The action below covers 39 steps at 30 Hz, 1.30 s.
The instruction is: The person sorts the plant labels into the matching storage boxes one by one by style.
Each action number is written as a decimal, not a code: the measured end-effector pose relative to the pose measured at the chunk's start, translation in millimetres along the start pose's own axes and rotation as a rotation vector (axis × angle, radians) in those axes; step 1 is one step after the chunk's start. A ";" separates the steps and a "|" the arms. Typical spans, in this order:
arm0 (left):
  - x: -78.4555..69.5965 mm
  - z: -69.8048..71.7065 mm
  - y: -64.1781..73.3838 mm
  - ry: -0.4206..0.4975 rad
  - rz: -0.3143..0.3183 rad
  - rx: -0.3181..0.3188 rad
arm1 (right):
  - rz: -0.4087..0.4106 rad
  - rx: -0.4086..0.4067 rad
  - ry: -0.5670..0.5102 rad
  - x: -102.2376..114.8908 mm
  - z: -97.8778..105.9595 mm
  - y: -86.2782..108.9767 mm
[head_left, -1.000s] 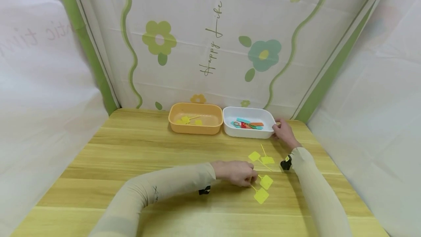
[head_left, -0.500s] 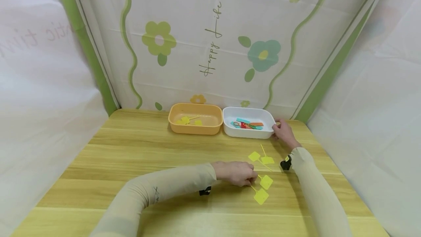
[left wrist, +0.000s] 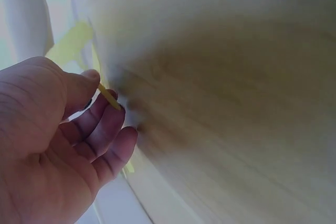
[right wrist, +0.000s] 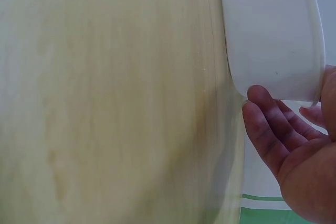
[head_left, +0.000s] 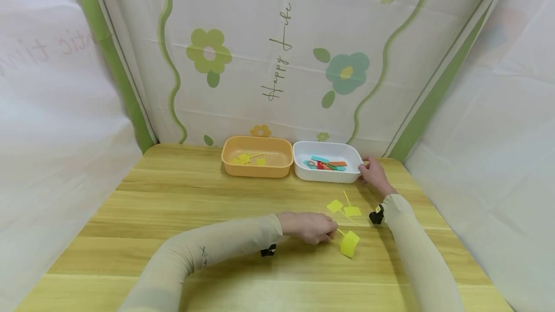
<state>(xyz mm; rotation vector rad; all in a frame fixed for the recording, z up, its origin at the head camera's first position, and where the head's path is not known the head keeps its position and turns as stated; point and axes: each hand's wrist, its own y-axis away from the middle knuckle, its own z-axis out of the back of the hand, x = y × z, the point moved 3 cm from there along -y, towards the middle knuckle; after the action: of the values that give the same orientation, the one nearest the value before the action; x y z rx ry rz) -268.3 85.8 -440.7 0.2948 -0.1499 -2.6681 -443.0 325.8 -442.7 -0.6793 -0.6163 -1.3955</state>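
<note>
My left hand pinches the thin stem of a yellow cable-tie tag between thumb and fingers, low over the table. That tag's square flag overlaps another yellow tag beside it. Two more yellow tags, a left one and a right one, lie farther back. My right hand holds the right end of a white bin, fingertips against its end wall. Inside that bin lie several turquoise, orange and red pieces.
An orange bin stands against the white bin's left side, with several yellow tags in it. Both stand near the back of the wooden table, before a printed cloth wall. Cloth also hangs at both sides.
The front yellow tag has swung up and away from me, and its flag overlaps the neighbouring one. My left hand has shifted slightly left. The right hand and both bins stay put.
</note>
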 end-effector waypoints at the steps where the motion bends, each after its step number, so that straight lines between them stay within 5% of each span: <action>1: 1.4 0.3 0.8 0.013 0.011 0.001 | -0.005 0.000 -0.001 -0.6 -0.3 -0.2; 9: 17.5 5.9 9.5 0.124 0.057 -0.017 | -0.010 0.001 -0.001 -0.6 -0.7 0.3; 18: 45.4 29.5 28.9 0.194 0.056 -0.086 | -0.014 -0.004 0.005 2.0 -1.5 2.8; 27: 76.1 57.1 55.3 0.169 0.148 -0.153 | -0.009 -0.005 0.002 3.5 -1.1 1.2; 39: 125.8 72.4 85.3 0.198 0.290 -0.264 | -0.011 0.003 -0.009 1.9 -0.7 3.2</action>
<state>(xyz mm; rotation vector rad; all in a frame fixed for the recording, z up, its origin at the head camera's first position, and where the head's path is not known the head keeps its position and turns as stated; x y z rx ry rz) -359.2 -42.3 -380.2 0.4140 0.2055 -2.3214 -439.6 324.2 -441.9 -0.6815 -0.6301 -1.4022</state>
